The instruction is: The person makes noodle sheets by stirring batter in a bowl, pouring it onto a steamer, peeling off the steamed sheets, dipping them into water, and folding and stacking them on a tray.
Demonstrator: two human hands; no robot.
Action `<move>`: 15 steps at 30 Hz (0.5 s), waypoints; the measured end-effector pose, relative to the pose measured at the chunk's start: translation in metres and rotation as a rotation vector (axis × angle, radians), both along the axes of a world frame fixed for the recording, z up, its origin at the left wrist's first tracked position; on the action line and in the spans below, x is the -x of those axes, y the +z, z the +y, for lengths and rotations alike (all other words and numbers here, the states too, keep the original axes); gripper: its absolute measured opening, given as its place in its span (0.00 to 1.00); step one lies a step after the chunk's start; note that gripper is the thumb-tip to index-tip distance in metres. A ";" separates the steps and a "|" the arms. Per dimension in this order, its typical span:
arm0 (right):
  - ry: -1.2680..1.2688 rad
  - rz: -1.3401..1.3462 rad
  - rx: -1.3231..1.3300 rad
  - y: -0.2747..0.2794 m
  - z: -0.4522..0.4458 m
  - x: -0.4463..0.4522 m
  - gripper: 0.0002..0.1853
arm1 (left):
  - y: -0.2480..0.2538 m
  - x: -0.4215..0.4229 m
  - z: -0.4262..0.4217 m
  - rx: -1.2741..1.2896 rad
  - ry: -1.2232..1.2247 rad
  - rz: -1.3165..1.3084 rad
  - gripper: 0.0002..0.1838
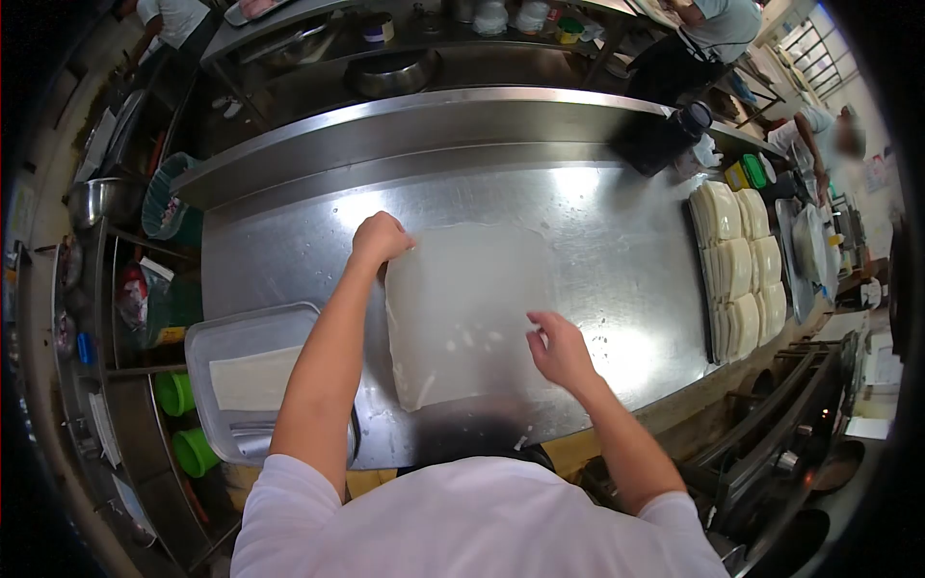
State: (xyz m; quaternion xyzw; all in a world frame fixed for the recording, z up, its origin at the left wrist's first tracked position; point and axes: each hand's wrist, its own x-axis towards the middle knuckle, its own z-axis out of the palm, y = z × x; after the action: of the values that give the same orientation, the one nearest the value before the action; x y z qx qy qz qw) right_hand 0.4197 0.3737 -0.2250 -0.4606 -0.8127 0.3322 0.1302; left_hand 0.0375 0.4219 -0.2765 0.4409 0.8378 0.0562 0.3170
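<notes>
A thin, translucent whitish sheet (467, 308) lies on the steel table before me, wet-looking, with paler spots near its lower part. At its far left corner, my left hand (381, 238) is closed, its fingertips pinching the edge. My right hand (561, 352) is by the sheet's right edge with thumb and fingers apart, apparently holding nothing. Whether its fingertips touch the sheet I cannot tell. Left of my left forearm, a shallow plastic tray (199, 361) contains a folded pale sheet (252, 379).
Stacks of folded pale sheets (740, 265) sit at the table's right end. A dark bottle (674, 135) stands near the raised back ledge (462, 120). Green containers (176, 394) are on the left shelf. A stove (785, 462) is at right. Other people (713, 39) work beyond the table.
</notes>
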 end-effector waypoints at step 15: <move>0.555 -0.542 0.457 -0.011 0.167 0.242 0.25 | 0.038 -0.006 -0.033 -0.267 0.120 -0.302 0.14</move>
State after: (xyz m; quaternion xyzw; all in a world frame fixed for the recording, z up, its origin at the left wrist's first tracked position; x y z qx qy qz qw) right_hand 0.1776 0.5403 -0.2364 -0.3123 -0.8160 0.3930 -0.2866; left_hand 0.0435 0.3886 -0.2383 0.4150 0.7907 0.2509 0.3737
